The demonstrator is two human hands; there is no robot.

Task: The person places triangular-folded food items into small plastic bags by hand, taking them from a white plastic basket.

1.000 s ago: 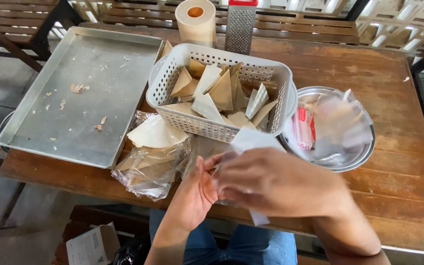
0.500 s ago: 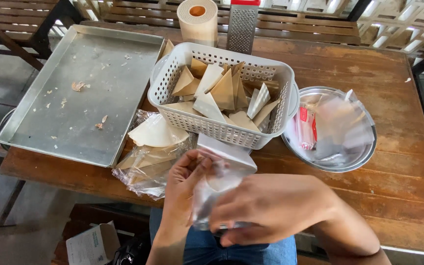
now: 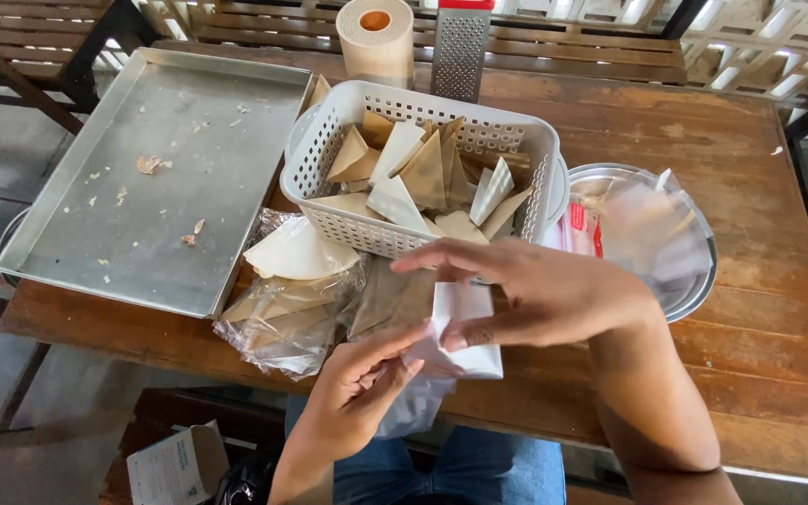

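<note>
Just in front of the white perforated plastic basket (image 3: 516, 150), on its near side and above the table's near edge, both hands meet on a small white folded paper packet (image 3: 465, 323) that sits inside or against a clear thin plastic bag (image 3: 413, 407). The right hand (image 3: 554, 295) comes in from the right of the basket, thumb underneath and fingers spread over the top, pinching the packet's upper and right part. The left hand (image 3: 357, 393) rises from below and to the left, its fingers closed on the bag's mouth and the packet's lower left corner. The packet stands with its long axis roughly upright in the view, running from the basket toward the person, so it lies between the two palms, and the right hand covers more of it. Inside the basket lie tan and cream triangular folded pastries (image 3: 423, 173). To its left sits a large grey metal tray (image 3: 77, 243) with crumbs, and below its left corner a crumpled clear bag of pale wrapper sheets (image 3: 292, 290). To its right is a round metal bowl (image 3: 694, 290) holding more clear bags. The packet's far edge is hidden by the right fingers, and whether it is already partly within the bag cannot be made out. The wooden table (image 3: 759, 365) carries everything.
</note>
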